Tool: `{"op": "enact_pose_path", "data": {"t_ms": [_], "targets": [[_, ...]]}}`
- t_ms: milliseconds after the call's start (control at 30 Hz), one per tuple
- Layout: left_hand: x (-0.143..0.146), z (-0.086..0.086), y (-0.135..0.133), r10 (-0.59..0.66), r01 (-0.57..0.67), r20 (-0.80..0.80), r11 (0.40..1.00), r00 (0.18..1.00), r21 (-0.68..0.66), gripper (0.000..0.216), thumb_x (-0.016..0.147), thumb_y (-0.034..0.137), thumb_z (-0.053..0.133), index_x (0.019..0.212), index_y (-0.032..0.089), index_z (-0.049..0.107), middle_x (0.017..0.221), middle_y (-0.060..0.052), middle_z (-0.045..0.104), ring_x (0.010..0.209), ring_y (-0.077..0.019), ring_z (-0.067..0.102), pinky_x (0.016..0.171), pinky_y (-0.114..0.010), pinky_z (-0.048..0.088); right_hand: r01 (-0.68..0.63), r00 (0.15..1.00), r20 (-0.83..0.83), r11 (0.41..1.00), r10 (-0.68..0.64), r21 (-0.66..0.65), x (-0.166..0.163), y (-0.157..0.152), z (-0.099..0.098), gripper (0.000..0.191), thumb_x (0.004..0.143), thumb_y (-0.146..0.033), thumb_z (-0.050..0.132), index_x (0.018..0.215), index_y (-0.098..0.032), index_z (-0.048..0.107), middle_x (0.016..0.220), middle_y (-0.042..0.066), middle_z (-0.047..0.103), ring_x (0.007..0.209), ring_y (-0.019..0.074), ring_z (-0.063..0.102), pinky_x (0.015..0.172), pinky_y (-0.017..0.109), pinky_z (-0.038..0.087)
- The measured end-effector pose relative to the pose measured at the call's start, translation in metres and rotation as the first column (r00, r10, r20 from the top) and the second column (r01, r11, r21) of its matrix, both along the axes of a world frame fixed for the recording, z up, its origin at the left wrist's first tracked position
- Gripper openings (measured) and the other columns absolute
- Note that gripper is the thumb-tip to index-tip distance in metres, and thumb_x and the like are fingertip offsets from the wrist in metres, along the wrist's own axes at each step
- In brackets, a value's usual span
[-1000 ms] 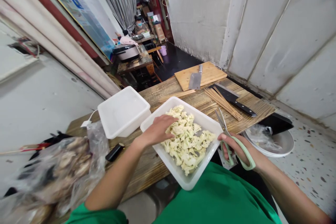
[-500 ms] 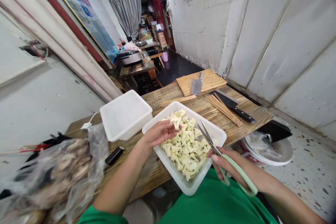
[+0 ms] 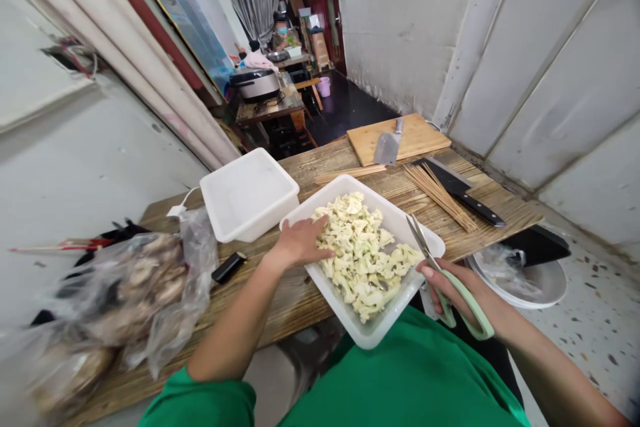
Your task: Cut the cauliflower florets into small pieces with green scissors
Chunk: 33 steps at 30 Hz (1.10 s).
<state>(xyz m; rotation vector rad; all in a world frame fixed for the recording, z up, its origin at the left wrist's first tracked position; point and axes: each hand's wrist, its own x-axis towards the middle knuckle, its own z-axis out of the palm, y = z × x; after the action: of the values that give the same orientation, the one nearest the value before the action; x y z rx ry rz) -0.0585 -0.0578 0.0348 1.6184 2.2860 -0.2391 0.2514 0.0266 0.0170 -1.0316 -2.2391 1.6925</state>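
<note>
Cut cauliflower florets (image 3: 357,247) lie spread in a white plastic tray (image 3: 345,333) at the table's near edge, against the green shirt. My left hand (image 3: 301,242) reaches over the tray's left rim, its fingers apart and resting at the florets, with nothing seen in its grasp. In my right hand (image 3: 457,290) is a pair of scissors (image 3: 470,307) with pale green handles. Their blades point up and away over the tray's right side, slightly parted. My right fingers wrap the handles near the tray's right corner.
A white lidded box (image 3: 250,190) stands left of the tray. Beyond lie a cutting board (image 3: 420,137) with a cleaver (image 3: 387,147), wooden skewers (image 3: 440,197) and a black-handled knife (image 3: 483,210). A plastic bag of mushrooms (image 3: 145,287) fills the left; a bucket (image 3: 550,290) stands right.
My left hand has let go of the floret it held up and lowered onto the florets, fingers spread. The scissors stay in my right hand. The view has tilted down and shifted left.
</note>
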Motion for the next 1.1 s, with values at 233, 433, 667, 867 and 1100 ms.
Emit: {"op": "enact_pose_path", "data": {"t_ms": [233,433,667,867,1100], "targets": [[0.007,0.001,-0.003,-0.13,-0.132,0.562,0.906,0.817,0.401,0.055,0.086,0.05,0.046,0.128,0.016,0.055,0.132,-0.011,0.058,0.116,-0.0249,0.057,0.098,-0.037,0.044,0.043,0.999,-0.016,0.994,-0.045,-0.105,0.002,-0.001,-0.012,0.054,0.085,-0.066,0.041,0.1,-0.017,0.057,0.054,-0.001,0.055,0.053,0.0176,0.058,0.053,0.029,0.047],[0.004,-0.006,-0.02,0.051,-0.131,0.212,0.914,0.976,0.385,0.056,0.085,0.045,0.05,0.131,0.015,0.051,0.135,-0.013,0.054,0.127,-0.0291,0.048,0.108,-0.044,0.034,0.088,0.996,-0.021,0.987,-0.091,-0.136,0.004,-0.003,-0.014,0.068,0.082,-0.067,0.044,0.121,-0.012,0.054,0.054,-0.002,0.055,0.05,0.0169,0.055,0.05,0.029,0.046],[0.002,-0.017,-0.033,-0.031,-0.151,0.321,0.836,0.947,0.527,0.045,0.087,0.039,0.047,0.128,0.02,0.054,0.13,-0.009,0.059,0.121,-0.0233,0.054,0.108,-0.042,0.036,0.082,0.996,-0.012,0.991,-0.084,-0.103,0.01,-0.001,-0.02,0.068,0.085,-0.064,0.044,0.126,-0.01,0.052,0.054,-0.001,0.055,0.051,0.0181,0.057,0.052,0.03,0.047],[-0.006,-0.038,-0.059,0.19,-0.418,0.372,0.448,0.908,0.79,0.04,0.086,0.04,0.051,0.119,0.019,0.06,0.127,-0.01,0.061,0.119,-0.0227,0.056,0.106,-0.042,0.04,0.209,0.975,0.044,0.965,-0.218,0.161,0.035,0.045,-0.033,0.058,0.088,-0.058,0.042,0.125,-0.014,0.053,0.057,0.0,0.059,0.053,0.0207,0.06,0.057,0.033,0.049],[0.03,-0.11,-0.072,0.373,-0.799,0.71,0.198,0.597,0.568,0.065,0.083,0.048,0.055,0.139,0.019,0.039,0.142,-0.016,0.046,0.131,-0.0281,0.044,0.108,-0.047,0.035,0.051,0.819,0.434,0.802,-0.375,0.596,0.009,0.132,-0.056,0.058,0.075,-0.051,0.061,0.116,-0.01,0.064,0.093,0.017,0.072,0.093,0.0327,0.067,0.077,0.035,0.049]]}}
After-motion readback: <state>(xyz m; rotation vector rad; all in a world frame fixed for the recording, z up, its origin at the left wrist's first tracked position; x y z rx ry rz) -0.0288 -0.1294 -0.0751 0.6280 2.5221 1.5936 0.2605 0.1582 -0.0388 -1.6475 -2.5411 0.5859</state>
